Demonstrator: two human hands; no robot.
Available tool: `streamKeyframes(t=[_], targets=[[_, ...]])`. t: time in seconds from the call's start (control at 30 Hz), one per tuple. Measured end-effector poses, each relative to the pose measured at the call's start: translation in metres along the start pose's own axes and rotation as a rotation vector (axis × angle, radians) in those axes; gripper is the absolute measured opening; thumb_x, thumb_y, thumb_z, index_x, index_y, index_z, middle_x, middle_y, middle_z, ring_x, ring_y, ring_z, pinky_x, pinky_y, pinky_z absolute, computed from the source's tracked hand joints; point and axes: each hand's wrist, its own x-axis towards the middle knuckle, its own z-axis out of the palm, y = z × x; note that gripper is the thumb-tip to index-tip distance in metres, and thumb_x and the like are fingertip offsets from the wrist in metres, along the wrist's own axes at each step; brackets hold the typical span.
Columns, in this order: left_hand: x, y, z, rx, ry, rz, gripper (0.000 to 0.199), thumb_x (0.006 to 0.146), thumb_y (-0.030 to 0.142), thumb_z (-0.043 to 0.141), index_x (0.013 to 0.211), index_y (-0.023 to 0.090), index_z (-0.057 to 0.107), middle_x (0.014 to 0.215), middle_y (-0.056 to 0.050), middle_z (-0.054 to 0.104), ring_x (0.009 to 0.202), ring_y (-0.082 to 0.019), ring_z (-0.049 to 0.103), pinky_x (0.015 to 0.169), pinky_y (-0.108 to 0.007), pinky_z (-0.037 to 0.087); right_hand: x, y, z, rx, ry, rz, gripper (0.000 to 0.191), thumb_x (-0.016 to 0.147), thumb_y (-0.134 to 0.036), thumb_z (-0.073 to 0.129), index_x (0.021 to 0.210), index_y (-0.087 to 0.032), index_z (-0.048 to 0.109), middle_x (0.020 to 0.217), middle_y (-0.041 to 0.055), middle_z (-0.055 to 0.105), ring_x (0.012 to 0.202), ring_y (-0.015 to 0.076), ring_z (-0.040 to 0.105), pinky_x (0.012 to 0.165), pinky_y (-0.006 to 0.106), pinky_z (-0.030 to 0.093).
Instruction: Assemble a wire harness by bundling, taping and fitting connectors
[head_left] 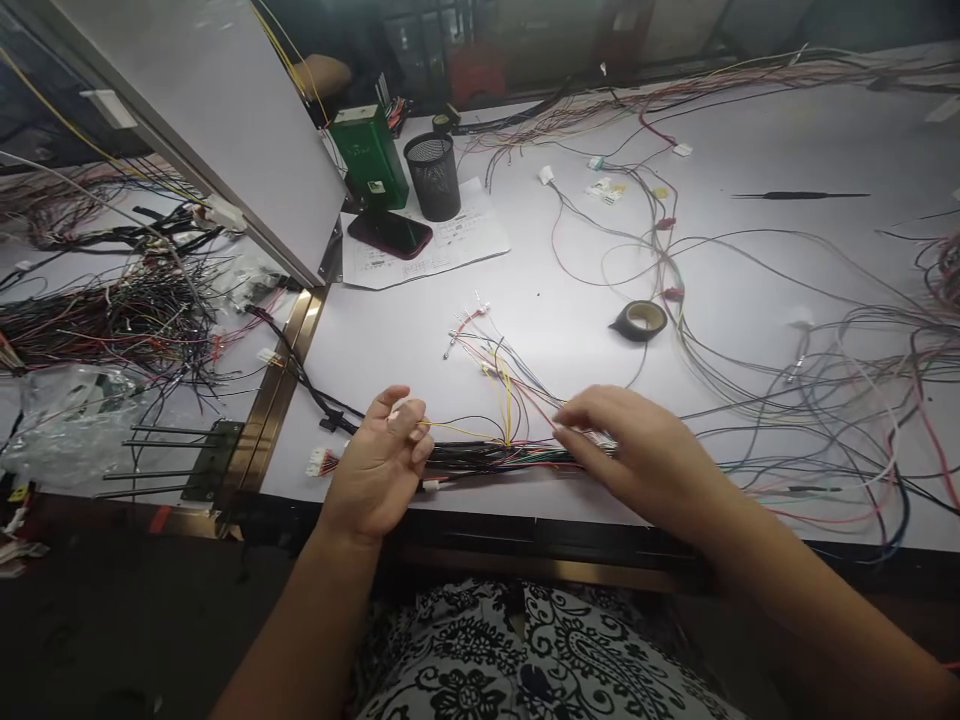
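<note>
My left hand (379,470) is palm up, its thumb and fingertips pinched on the end of a thin yellow wire (466,430). That wire runs right to the dark wire bundle (472,455) lying along the front of the table. Over the bundle's right part, my right hand (637,440) has thumb and forefinger closed about a thin red wire (536,403). Between and beyond the hands, several loose branches fan out, among them a group of yellow wires (508,405) and a short red lead (471,320) with small end pieces. White connectors (321,462) lie left of my left hand.
A roll of black tape (643,320) lies beyond my right hand, among loose wires. Behind are a phone (390,233), papers (469,235), a mesh cup (435,180) and a green box (371,160). Dark tweezers (799,195) lie back right. A panel (217,120) stands left.
</note>
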Motion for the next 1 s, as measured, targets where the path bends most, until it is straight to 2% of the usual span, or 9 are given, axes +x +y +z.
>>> streamKeyframes(t=[0.07,0.13,0.23,0.3,0.37,0.47,0.57,0.77,1.0], targets=[[0.005,-0.003,-0.001,0.168,0.001,0.135,0.029,0.078,0.018,0.071,0.102,0.026,0.057,0.080,0.004,0.048,0.051,-0.002,0.037,0.041,-0.012,0.033,-0.017,0.007,0.003,-0.090,-0.123,0.019,0.010,0.093,-0.023,0.051,0.088,-0.022,0.059,0.084,0.0015,0.062,0.081,0.0177,0.056,0.070,0.031,0.044],[0.010,-0.008,-0.005,0.436,0.045,0.345,0.032,0.082,0.020,0.068,0.109,0.029,0.055,0.096,0.001,0.050,0.053,-0.002,0.041,0.042,-0.014,0.037,-0.032,0.012,0.010,-0.180,-0.183,0.032,0.013,0.095,-0.025,0.049,0.089,-0.022,0.060,0.085,0.0027,0.061,0.082,0.0192,0.055,0.070,0.032,0.044],[0.010,-0.018,-0.009,0.917,0.069,0.720,0.046,0.082,0.024,0.067,0.124,0.033,0.051,0.133,-0.006,0.038,0.087,-0.013,0.058,0.074,-0.029,0.054,-0.046,0.019,0.017,-0.305,-0.155,0.034,0.014,0.095,-0.029,0.049,0.093,-0.021,0.061,0.090,0.0055,0.061,0.085,0.0217,0.054,0.074,0.035,0.044],[0.004,-0.025,-0.008,1.212,-0.005,0.937,0.049,0.080,0.025,0.071,0.125,0.033,0.052,0.139,-0.008,0.032,0.108,-0.022,0.053,0.094,-0.041,0.047,-0.048,0.023,0.019,-0.364,-0.115,0.018,0.015,0.094,-0.030,0.050,0.093,-0.019,0.061,0.094,0.0075,0.060,0.088,0.0230,0.054,0.077,0.037,0.044],[-0.005,-0.033,-0.004,1.448,-0.130,1.063,0.039,0.078,0.029,0.073,0.115,0.030,0.059,0.131,-0.007,0.043,0.114,-0.027,0.048,0.100,-0.046,0.040,-0.047,0.026,0.018,-0.399,-0.090,-0.014,0.017,0.095,-0.029,0.050,0.088,-0.018,0.061,0.097,0.0090,0.060,0.089,0.0235,0.054,0.081,0.039,0.045],[-0.014,-0.042,0.005,1.680,-0.362,0.996,0.024,0.081,0.034,0.069,0.104,0.026,0.064,0.116,-0.006,0.057,0.109,-0.028,0.051,0.097,-0.048,0.037,-0.043,0.029,0.015,-0.407,-0.099,-0.076,0.021,0.096,-0.025,0.046,0.083,-0.017,0.061,0.097,0.0096,0.061,0.089,0.0227,0.055,0.081,0.039,0.045],[-0.012,-0.046,0.010,1.700,-0.511,0.840,0.021,0.087,0.029,0.060,0.108,0.023,0.063,0.108,-0.007,0.064,0.101,-0.026,0.055,0.088,-0.043,0.042,-0.041,0.027,0.008,-0.385,-0.122,-0.066,0.021,0.097,-0.026,0.043,0.086,-0.017,0.059,0.096,0.0092,0.062,0.084,0.0202,0.057,0.071,0.033,0.046],[0.010,-0.033,0.014,1.698,-0.629,0.761,0.025,0.093,0.020,0.045,0.109,0.018,0.064,0.093,-0.010,0.069,0.086,-0.023,0.061,0.078,-0.036,0.045,-0.031,0.021,-0.011,-0.451,-0.026,0.010,0.021,0.098,-0.034,0.043,0.090,-0.021,0.058,0.096,0.0040,0.065,0.064,0.0135,0.056,0.048,0.026,0.032],[0.031,-0.012,0.033,1.664,-0.686,0.415,0.026,0.094,0.028,0.043,0.096,0.022,0.068,0.090,-0.006,0.071,0.084,-0.022,0.064,0.071,-0.032,0.045,-0.018,0.019,-0.023,-0.418,0.119,-0.071,0.018,0.096,-0.025,0.046,0.095,-0.019,0.063,0.096,0.0083,0.067,0.083,0.0200,0.061,0.063,0.031,0.045]])
